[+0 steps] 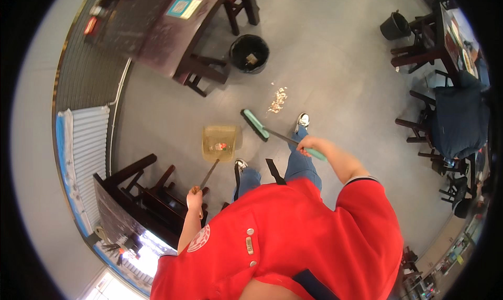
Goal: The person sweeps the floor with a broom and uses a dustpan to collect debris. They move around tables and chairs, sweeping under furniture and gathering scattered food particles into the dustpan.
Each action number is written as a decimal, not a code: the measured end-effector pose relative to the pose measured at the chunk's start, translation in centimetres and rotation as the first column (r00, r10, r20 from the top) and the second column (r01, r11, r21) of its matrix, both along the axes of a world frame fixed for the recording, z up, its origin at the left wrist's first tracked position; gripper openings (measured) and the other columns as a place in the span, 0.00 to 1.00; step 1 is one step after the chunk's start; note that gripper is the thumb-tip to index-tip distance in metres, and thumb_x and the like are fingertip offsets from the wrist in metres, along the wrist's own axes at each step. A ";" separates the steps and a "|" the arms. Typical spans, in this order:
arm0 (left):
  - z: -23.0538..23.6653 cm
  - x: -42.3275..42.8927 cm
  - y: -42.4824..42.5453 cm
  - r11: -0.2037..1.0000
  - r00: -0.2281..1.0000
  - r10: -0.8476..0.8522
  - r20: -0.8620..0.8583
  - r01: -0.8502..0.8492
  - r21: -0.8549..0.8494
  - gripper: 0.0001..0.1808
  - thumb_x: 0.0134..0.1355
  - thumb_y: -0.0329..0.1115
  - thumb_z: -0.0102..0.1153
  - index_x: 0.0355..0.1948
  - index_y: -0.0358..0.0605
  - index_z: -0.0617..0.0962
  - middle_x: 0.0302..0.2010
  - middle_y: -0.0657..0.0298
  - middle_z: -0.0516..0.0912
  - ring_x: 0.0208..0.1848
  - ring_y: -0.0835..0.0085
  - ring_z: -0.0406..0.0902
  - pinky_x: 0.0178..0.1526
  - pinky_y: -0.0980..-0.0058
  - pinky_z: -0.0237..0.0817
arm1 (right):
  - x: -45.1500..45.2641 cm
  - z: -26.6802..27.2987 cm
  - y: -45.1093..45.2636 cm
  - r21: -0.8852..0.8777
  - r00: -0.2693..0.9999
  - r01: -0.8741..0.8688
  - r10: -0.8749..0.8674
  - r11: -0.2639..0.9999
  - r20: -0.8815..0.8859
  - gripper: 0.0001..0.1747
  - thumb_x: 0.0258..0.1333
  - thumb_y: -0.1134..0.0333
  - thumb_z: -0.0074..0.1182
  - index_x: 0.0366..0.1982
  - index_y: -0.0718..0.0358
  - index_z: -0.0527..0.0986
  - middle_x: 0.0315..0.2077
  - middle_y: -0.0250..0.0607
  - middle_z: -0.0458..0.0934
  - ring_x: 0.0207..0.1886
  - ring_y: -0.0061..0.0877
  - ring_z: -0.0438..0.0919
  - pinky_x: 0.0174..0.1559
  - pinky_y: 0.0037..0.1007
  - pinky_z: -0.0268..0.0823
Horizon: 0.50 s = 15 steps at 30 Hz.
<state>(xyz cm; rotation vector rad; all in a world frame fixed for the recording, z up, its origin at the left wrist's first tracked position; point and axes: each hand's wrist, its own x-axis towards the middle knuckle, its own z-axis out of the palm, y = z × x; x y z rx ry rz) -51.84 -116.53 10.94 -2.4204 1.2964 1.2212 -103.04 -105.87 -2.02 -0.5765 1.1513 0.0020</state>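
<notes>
My right hand (309,145) grips the handle of a broom with a light green head (255,123) and dark bristles. That head is tilted over the grey floor, between a dustpan and a pile of pale debris. The scattered debris (278,100) lies beyond the broom, ahead of my right shoe. In my left hand (195,197) is the long handle of a yellowish translucent dustpan (219,143). A small red and white scrap (221,146) sits inside the pan. Whether the bristles touch the floor I cannot tell.
A black lined bin (249,53) stands beside a dark table (157,36) and its stools. Another table (133,225) with stools is at my left. On the right are a dark bucket (395,26), several stools and dark cloth (459,119) draped over furniture. A radiator (86,162) lines the left wall.
</notes>
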 end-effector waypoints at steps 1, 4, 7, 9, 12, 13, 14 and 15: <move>0.3 -2.3 -0.3 0.999 0.999 -0.038 -0.015 0.038 -0.025 0.17 0.50 0.31 0.48 0.42 0.37 0.74 0.37 0.59 0.79 0.41 0.72 0.75 0.43 0.78 0.63 | -3.5 -0.1 -0.3 0.010 0.995 0.100 -0.100 0.995 -0.003 0.12 0.44 0.67 0.48 0.12 0.64 0.71 0.12 0.40 0.71 0.16 0.26 0.71 0.21 0.29 0.63; 2.0 -9.1 -0.8 0.991 0.992 -0.128 0.021 0.129 -0.033 0.17 0.50 0.30 0.47 0.42 0.36 0.74 0.38 0.59 0.79 0.41 0.72 0.75 0.44 0.78 0.62 | -12.9 -0.1 -1.7 0.049 0.962 0.274 -0.273 0.961 -0.017 0.10 0.40 0.74 0.52 0.11 0.68 0.68 0.09 0.42 0.68 0.10 0.27 0.67 0.13 0.31 0.60; 2.9 -16.0 -2.0 0.996 0.995 -0.088 0.055 0.087 0.006 0.17 0.50 0.32 0.48 0.42 0.38 0.74 0.39 0.58 0.79 0.42 0.71 0.75 0.44 0.77 0.63 | -20.7 -0.6 -3.8 -0.018 0.977 0.213 -0.213 0.977 0.001 0.10 0.40 0.73 0.51 0.11 0.69 0.67 0.09 0.42 0.67 0.10 0.28 0.67 0.13 0.32 0.60; 3.2 -19.7 -2.8 0.962 0.950 -0.272 0.153 0.269 0.037 0.17 0.50 0.33 0.48 0.42 0.40 0.74 0.39 0.58 0.79 0.42 0.69 0.75 0.44 0.75 0.63 | -24.3 -1.2 -4.7 0.004 0.993 0.100 -0.099 0.995 -0.069 0.07 0.38 0.67 0.49 0.14 0.61 0.73 0.16 0.40 0.74 0.20 0.28 0.72 0.23 0.32 0.63; 2.9 -24.8 -4.2 0.888 0.868 -0.460 0.186 0.449 0.101 0.17 0.50 0.36 0.48 0.43 0.45 0.74 0.39 0.58 0.79 0.44 0.66 0.75 0.45 0.72 0.64 | -26.8 -2.2 -4.8 -0.138 0.981 -0.107 0.081 0.985 -0.178 0.07 0.34 0.63 0.50 0.16 0.56 0.76 0.19 0.40 0.77 0.24 0.30 0.75 0.29 0.33 0.65; 2.7 -26.5 -4.7 0.860 0.842 -0.510 0.176 0.495 0.122 0.17 0.50 0.37 0.47 0.43 0.46 0.74 0.39 0.59 0.79 0.44 0.65 0.75 0.45 0.71 0.64 | -26.9 -2.3 -4.5 -0.210 0.956 -0.203 0.147 0.956 -0.253 0.06 0.33 0.63 0.51 0.16 0.55 0.76 0.19 0.40 0.77 0.24 0.30 0.75 0.28 0.33 0.65; 2.3 -28.1 -5.1 0.833 0.817 -0.553 0.165 0.538 0.126 0.17 0.50 0.37 0.47 0.43 0.47 0.74 0.39 0.59 0.79 0.44 0.64 0.74 0.45 0.70 0.64 | -27.0 -2.2 -4.0 -0.187 0.961 -0.171 0.122 0.967 -0.250 0.06 0.31 0.63 0.51 0.16 0.54 0.77 0.19 0.40 0.77 0.24 0.31 0.75 0.28 0.34 0.65; 2.1 -29.5 -5.4 0.803 0.789 -0.595 0.154 0.580 0.133 0.17 0.51 0.38 0.47 0.42 0.48 0.74 0.39 0.59 0.79 0.44 0.63 0.74 0.45 0.69 0.64 | -26.4 -1.9 -3.3 -0.173 0.955 -0.167 0.115 0.971 -0.274 0.06 0.30 0.63 0.52 0.16 0.54 0.77 0.20 0.40 0.77 0.24 0.32 0.75 0.28 0.34 0.65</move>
